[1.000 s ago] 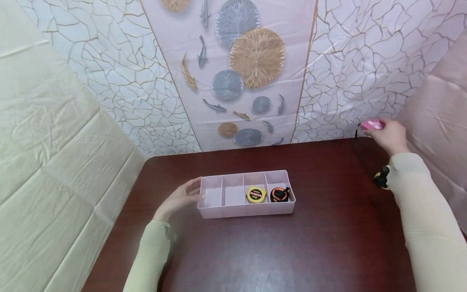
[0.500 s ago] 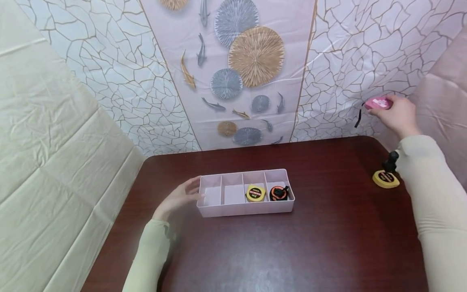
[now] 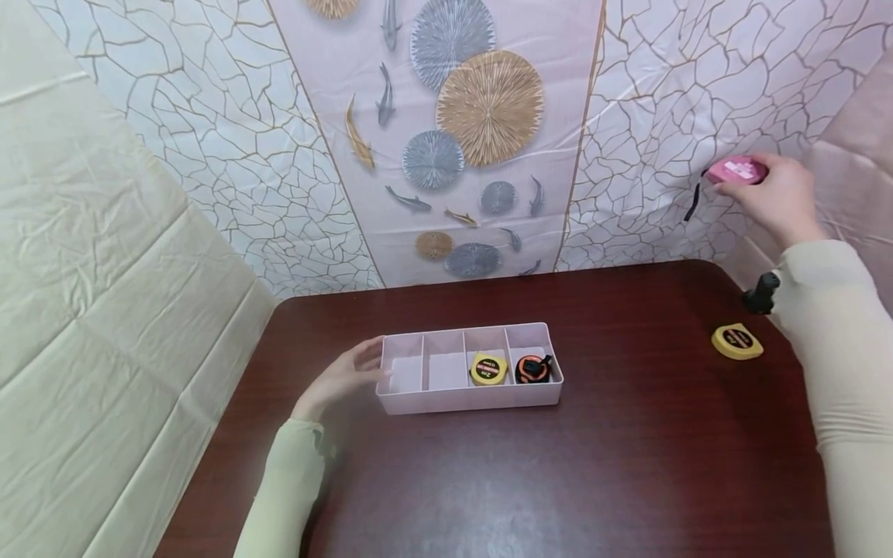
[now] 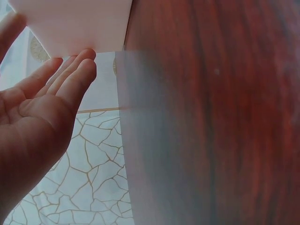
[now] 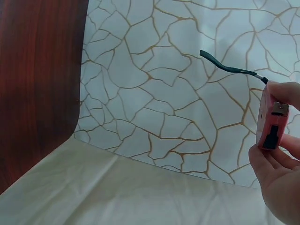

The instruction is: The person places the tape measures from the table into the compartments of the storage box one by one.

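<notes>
My right hand [image 3: 784, 198] holds a pink tape measure [image 3: 737, 170] up in the air, over the far right corner of the table. Thumb and fingers pinch its body, and a black wrist strap [image 5: 229, 69] dangles from one end. In the right wrist view the tape measure [image 5: 272, 119] shows its metal end hook. My left hand [image 3: 342, 380] touches the left end of a pale pink divided box [image 3: 470, 400], its fingers fairly straight. The left wrist view has those fingertips against the box's end wall [image 4: 77, 28]. A yellow tape measure [image 3: 488, 370] and a black-and-orange tape measure [image 3: 533, 370] lie in the two right compartments.
Another yellow tape measure [image 3: 737, 342] lies on the dark red table [image 3: 593, 480] near its right edge, beside my right sleeve. A small black device [image 3: 762, 293] sits at the right cuff. Patterned cloth [image 3: 649, 139] hangs behind the table, plain cloth at both sides.
My right hand has risen and moved slightly right with the pink tape measure, bringing the yellow one on the table fully into view. The left hand and box have stayed almost still.
</notes>
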The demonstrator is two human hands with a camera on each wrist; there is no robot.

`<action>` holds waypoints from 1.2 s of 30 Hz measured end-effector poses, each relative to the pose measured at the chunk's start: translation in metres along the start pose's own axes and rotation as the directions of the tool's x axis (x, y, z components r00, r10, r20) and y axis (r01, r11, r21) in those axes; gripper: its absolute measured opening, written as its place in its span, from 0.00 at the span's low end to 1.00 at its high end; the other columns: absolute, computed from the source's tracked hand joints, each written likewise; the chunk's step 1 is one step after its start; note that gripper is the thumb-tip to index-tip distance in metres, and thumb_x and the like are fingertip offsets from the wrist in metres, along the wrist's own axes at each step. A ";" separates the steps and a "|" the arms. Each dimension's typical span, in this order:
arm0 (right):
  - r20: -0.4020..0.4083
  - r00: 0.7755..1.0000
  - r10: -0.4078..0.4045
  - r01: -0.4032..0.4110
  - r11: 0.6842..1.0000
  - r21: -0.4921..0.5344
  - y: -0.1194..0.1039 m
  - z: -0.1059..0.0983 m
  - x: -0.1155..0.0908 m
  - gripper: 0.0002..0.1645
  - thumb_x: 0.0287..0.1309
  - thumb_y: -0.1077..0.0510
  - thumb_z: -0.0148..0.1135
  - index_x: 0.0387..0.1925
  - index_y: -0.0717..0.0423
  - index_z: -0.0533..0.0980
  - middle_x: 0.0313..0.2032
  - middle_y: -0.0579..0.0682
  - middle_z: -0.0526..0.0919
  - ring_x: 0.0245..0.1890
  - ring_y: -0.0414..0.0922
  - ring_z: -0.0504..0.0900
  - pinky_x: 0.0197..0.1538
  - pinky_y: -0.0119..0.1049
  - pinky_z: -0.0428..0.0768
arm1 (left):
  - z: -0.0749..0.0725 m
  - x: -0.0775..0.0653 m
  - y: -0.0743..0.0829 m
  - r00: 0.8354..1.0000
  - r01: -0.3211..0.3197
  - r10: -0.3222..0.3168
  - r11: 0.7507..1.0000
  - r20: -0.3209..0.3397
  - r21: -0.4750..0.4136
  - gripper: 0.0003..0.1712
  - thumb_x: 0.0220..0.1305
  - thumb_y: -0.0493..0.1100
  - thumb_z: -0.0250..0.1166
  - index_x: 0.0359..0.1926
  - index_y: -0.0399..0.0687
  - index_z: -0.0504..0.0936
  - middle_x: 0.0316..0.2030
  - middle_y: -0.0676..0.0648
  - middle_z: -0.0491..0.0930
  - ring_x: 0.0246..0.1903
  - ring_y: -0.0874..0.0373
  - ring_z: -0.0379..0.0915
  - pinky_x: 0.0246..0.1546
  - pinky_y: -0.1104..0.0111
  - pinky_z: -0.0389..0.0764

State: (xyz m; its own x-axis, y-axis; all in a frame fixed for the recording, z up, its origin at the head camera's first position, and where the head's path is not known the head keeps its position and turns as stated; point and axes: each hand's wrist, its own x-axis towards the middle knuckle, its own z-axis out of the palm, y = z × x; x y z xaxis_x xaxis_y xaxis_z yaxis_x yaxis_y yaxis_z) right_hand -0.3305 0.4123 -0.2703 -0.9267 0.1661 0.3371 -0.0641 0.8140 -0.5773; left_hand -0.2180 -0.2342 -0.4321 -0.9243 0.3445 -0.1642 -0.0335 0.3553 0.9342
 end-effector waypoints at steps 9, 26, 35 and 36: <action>-0.003 1.000 -0.019 0.019 1.000 -0.013 -0.013 -0.004 0.004 0.48 0.54 0.41 0.62 0.68 0.63 0.56 0.61 0.69 0.64 0.56 0.64 0.64 0.59 0.56 0.62 | 0.000 0.007 -0.015 1.000 -0.006 0.006 1.000 -0.030 -0.004 0.42 0.56 0.42 0.68 0.69 0.52 0.58 0.66 0.48 0.60 0.62 0.51 0.60 0.59 0.55 0.64; 0.048 0.995 -0.082 0.077 0.993 0.094 -0.079 0.013 0.002 0.49 0.50 0.40 0.65 0.69 0.53 0.57 0.63 0.60 0.64 0.57 0.54 0.64 0.52 0.32 0.67 | 0.000 -0.001 0.002 1.000 -0.012 0.012 1.000 0.003 0.022 0.48 0.52 0.49 0.71 0.69 0.47 0.57 0.67 0.44 0.58 0.63 0.49 0.59 0.58 0.56 0.65; 0.114 0.989 -0.090 0.071 0.984 0.163 -0.107 0.020 -0.004 0.53 0.48 0.36 0.65 0.70 0.49 0.55 0.66 0.59 0.60 0.58 0.53 0.65 0.38 0.23 0.70 | -0.002 0.007 -0.013 0.999 -0.033 0.033 0.999 0.003 -0.015 0.42 0.57 0.41 0.67 0.70 0.49 0.56 0.67 0.44 0.59 0.63 0.49 0.58 0.59 0.55 0.63; 0.118 0.988 -0.097 0.077 0.983 0.167 -0.109 0.021 -0.004 0.52 0.48 0.36 0.65 0.70 0.49 0.55 0.66 0.59 0.61 0.58 0.53 0.65 0.38 0.23 0.70 | -0.003 0.009 -0.016 0.999 -0.035 0.035 0.999 -0.004 -0.015 0.42 0.57 0.41 0.67 0.69 0.50 0.57 0.66 0.45 0.59 0.63 0.49 0.58 0.59 0.55 0.63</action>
State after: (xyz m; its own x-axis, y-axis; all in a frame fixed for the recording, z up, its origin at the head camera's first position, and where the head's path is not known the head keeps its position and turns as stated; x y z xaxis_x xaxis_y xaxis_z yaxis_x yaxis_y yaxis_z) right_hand -0.3274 0.3107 -0.2243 -0.9533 0.0193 0.3015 -0.1959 0.7200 -0.6657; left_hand -0.2264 -0.2393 -0.4478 -0.9263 0.3537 -0.1301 -0.0065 0.3301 0.9439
